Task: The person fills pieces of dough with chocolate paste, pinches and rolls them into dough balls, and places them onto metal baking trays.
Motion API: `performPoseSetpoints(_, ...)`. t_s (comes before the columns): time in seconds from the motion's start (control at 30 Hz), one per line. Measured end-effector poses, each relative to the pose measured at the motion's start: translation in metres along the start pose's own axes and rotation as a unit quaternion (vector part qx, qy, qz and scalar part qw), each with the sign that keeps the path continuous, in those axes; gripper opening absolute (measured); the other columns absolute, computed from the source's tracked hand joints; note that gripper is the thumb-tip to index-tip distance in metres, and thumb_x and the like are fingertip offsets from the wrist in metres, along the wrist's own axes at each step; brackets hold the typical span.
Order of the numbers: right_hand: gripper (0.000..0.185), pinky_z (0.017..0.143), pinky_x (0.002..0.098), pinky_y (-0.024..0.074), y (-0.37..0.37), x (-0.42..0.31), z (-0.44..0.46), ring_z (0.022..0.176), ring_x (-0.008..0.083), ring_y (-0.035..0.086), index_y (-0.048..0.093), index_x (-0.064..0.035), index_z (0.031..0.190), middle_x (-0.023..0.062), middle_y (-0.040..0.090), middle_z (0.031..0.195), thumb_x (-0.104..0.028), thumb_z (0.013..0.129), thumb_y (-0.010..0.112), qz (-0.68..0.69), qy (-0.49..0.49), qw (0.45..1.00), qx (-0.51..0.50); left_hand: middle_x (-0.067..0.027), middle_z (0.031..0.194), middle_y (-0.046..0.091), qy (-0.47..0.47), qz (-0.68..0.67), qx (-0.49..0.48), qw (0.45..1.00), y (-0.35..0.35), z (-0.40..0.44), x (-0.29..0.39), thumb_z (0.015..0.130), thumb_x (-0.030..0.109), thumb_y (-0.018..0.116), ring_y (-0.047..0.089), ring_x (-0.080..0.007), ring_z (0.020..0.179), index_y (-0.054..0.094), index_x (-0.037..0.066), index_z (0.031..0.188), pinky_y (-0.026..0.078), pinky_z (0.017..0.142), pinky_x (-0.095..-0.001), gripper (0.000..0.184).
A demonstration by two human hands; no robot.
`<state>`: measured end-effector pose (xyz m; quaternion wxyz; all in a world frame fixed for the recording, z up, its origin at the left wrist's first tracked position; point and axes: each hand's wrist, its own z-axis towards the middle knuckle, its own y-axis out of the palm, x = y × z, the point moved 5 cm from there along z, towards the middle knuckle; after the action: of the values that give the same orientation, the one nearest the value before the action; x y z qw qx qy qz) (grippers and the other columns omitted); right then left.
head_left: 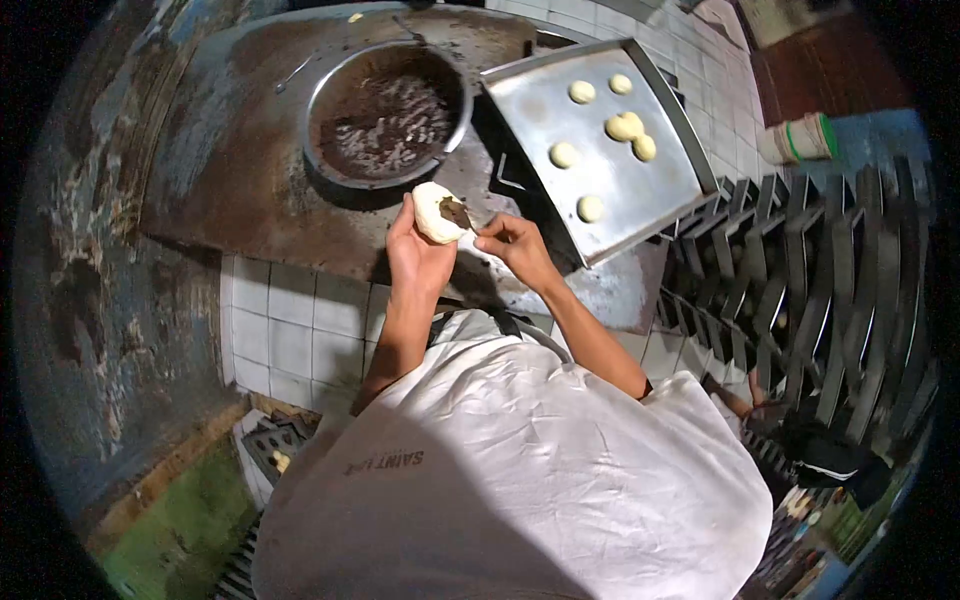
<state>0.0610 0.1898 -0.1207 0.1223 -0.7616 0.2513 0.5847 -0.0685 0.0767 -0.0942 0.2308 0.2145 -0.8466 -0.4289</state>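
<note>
A flattened piece of pale dough [432, 212] rests in my left hand [420, 255], the fingers curled round its edge. My right hand [520, 252] pinches the thin handle of a small utensil, whose end lies on the dough with dark brown filling [455, 212]. Just beyond my hands stands a round metal bowl [463, 118], its inside smeared with dark paste. To the right, a square metal tray [530, 130] holds several pale dough balls [563, 155], two of them touching a third or each other.
The bowl stands on a worn, stained table [240, 190]. A spoon-like metal tool [292, 76] lies left of the bowl. Stacked dark metal trays [800, 280] fill the right side, with a white and green container [808, 138] behind them. White tiles show below the table.
</note>
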Motion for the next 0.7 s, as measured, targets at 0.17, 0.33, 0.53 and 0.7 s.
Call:
performPoseSetpoints(0.17, 0.010, 0.073, 0.0244, 0.0491, -0.070, 0.046, -0.088, 0.079, 0.0069, 0.059, 0.064, -0.0024, 0.091, 0.0011, 0.067, 0.085, -0.004, 0.092, 0.074, 0.055, -0.020, 0.992, 0.108, -0.0084, 0.123, 0.068, -0.045, -0.043, -0.092, 0.994, 0.012, -0.016, -0.044, 0.106, 0.029, 0.054, 0.063, -0.0244, 0.117, 0.062, 0.005, 0.124, 0.048, 0.105, -0.0451, 0.031)
performPoseSetpoints(0.33, 0.011, 0.068, 0.0268, 0.0490, -0.084, -0.025, -0.112, 0.074, 0.0102, 0.060, 0.063, -0.0046, 0.092, 0.0021, 0.064, 0.081, -0.012, 0.097, 0.069, 0.112, -0.024, 0.992, 0.055, -0.0101, 0.123, 0.067, -0.072, -0.039, -0.124, 0.989, 0.022, -0.033, -0.077, 0.106, 0.030, 0.054, 0.063, -0.0256, 0.116, 0.062, 0.004, 0.123, 0.049, 0.105, -0.0450, 0.032)
performPoseSetpoints(0.53, 0.020, 0.062, 0.0269, 0.0456, -0.062, 0.001, -0.097, 0.065, 0.0113, 0.056, 0.060, -0.0040, 0.094, 0.0025, 0.062, 0.080, -0.021, 0.100, 0.067, 0.232, -0.063, 0.967, -0.089, -0.0115, 0.122, 0.067, -0.113, -0.048, -0.141, 0.982, 0.029, -0.050, -0.101, 0.107, 0.030, 0.052, 0.063, -0.0270, 0.114, 0.062, 0.003, 0.124, 0.047, 0.107, -0.0465, 0.034)
performPoseSetpoints(0.7, 0.019, 0.059, 0.0259, 0.0427, -0.105, 0.103, -0.110, 0.066, 0.0084, 0.053, 0.060, -0.0051, 0.092, 0.0008, 0.057, 0.070, -0.020, 0.101, 0.065, 0.110, 0.043, 0.991, 0.062, -0.0123, 0.128, 0.066, -0.094, -0.066, -0.144, 0.983, 0.014, -0.043, -0.078, 0.106, 0.031, 0.052, 0.060, -0.0286, 0.121, 0.062, 0.004, 0.126, 0.043, 0.111, -0.0483, 0.035)
